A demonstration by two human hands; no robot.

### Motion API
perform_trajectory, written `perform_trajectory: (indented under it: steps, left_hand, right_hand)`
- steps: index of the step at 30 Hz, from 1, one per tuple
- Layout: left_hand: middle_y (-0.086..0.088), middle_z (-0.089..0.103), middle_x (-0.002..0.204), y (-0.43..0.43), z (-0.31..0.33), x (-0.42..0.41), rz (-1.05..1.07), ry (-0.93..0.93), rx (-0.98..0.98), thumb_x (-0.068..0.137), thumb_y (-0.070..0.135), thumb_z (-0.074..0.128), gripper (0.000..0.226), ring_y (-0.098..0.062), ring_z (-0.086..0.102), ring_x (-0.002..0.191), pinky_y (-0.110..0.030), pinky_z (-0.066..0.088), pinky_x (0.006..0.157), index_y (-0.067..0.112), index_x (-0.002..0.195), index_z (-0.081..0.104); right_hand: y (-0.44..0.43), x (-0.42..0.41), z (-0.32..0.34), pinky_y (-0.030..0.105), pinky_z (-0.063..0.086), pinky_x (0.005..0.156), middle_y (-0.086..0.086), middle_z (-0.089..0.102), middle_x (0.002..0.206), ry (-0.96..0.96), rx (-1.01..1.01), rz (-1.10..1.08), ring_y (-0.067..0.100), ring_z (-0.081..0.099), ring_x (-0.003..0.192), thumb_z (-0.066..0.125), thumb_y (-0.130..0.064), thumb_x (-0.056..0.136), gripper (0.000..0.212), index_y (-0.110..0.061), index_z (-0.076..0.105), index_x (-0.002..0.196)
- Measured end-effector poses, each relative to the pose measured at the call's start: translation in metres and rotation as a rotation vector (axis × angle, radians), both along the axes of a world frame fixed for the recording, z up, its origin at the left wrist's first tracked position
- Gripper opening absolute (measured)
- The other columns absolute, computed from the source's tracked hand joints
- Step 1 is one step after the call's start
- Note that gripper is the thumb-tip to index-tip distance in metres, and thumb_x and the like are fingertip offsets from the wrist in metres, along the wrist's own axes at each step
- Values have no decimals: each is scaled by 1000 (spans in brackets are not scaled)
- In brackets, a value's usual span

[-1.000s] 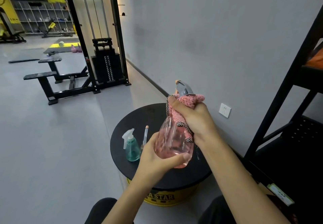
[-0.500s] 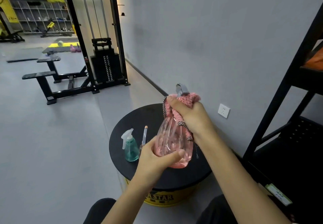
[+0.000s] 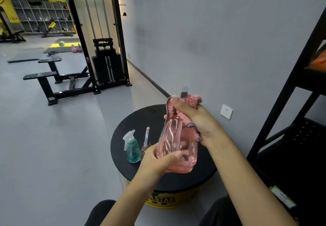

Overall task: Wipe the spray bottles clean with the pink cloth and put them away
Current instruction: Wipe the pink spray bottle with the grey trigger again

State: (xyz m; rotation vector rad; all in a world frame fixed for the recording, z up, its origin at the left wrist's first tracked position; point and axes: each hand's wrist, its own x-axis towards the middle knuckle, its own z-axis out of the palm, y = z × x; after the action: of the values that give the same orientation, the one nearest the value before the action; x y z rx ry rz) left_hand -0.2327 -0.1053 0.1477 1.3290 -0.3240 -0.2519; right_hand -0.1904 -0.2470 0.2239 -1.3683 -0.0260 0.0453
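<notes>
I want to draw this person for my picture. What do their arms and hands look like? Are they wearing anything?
These are bare hands: the left hand and the right hand wear no gloves. The left forearm and right forearm are bare too, with no sleeves showing down to the picture's edge. I can't see any watch, bracelet or ring.
</notes>
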Motion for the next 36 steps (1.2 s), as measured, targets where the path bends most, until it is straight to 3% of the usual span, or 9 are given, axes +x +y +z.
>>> perform_trajectory:
  steps: [5, 10, 14, 22, 24, 28, 30, 33, 36]
  left_hand:
    - [-10, 77, 93, -9, -2, -3, 154, -92, 51, 50, 36, 84, 59, -26, 74, 88, -24, 57, 71, 11, 103, 71]
    - [-18, 72, 110, 2, -3, 5, -105, 59, -97, 48, 57, 89, 77, -34, 70, 101, -42, 58, 81, 14, 111, 73]
    - [-16, 72, 111, 3, -1, 8, -214, 80, -133, 53, 60, 86, 76, -33, 70, 101, -41, 58, 81, 18, 115, 72]
    - [-10, 77, 96, -5, -3, 3, 115, -108, 70, 50, 35, 85, 66, -25, 74, 90, -24, 57, 73, 8, 108, 68]
    - [-15, 75, 101, -2, -3, 5, 40, -51, 26, 50, 41, 88, 74, -30, 73, 93, -31, 58, 75, 5, 111, 68]
    - [-17, 70, 114, 4, -5, 7, -226, 89, -135, 52, 58, 87, 76, -36, 67, 106, -44, 57, 85, 18, 115, 72]
    - [-15, 70, 116, 4, -5, 8, -280, 113, -160, 53, 61, 86, 73, -37, 65, 109, -47, 55, 91, 24, 114, 72]
    - [-21, 66, 121, 3, -4, 10, -260, 108, -133, 54, 60, 87, 82, -41, 63, 113, -50, 54, 93, 19, 122, 68]
    - [-20, 71, 112, -1, -4, 8, -142, 73, -71, 51, 53, 89, 88, -34, 69, 104, -40, 58, 82, 5, 121, 64]
  right_hand:
    - [9, -1, -3, 15, 51, 55, 4, 74, 82, -121, -286, -227, 9, 71, 65, 73, -38, 83, 32, -9, 68, 93]
    - [0, 1, -1, 34, 59, 75, 12, 72, 98, -40, 24, 38, 23, 72, 83, 76, -43, 68, 62, -3, 63, 114]
    - [-5, 4, -8, 43, 58, 83, 20, 68, 112, -9, 187, 194, 32, 69, 94, 80, -46, 64, 76, -9, 59, 126]
    - [13, -4, -6, 30, 57, 70, 7, 73, 85, -182, -374, -321, 21, 72, 74, 73, -43, 82, 35, -10, 67, 90]
    - [11, -3, -3, 29, 56, 69, 5, 73, 84, -155, -260, -226, 17, 72, 74, 75, -40, 80, 34, -9, 67, 94]
    - [-4, 0, -3, 34, 57, 71, 13, 72, 95, -15, 146, 150, 24, 73, 81, 76, -42, 65, 72, -3, 57, 123]
    - [-6, 0, -7, 36, 58, 68, 17, 73, 96, 11, 269, 246, 27, 73, 81, 71, -40, 65, 77, -6, 51, 132]
    - [-8, 0, -7, 37, 58, 68, 19, 72, 102, 0, 195, 198, 28, 73, 83, 76, -38, 72, 71, -6, 53, 131]
    - [-2, -2, 0, 30, 57, 64, 12, 73, 93, 2, -38, 9, 22, 73, 73, 76, -37, 78, 49, -6, 64, 113]
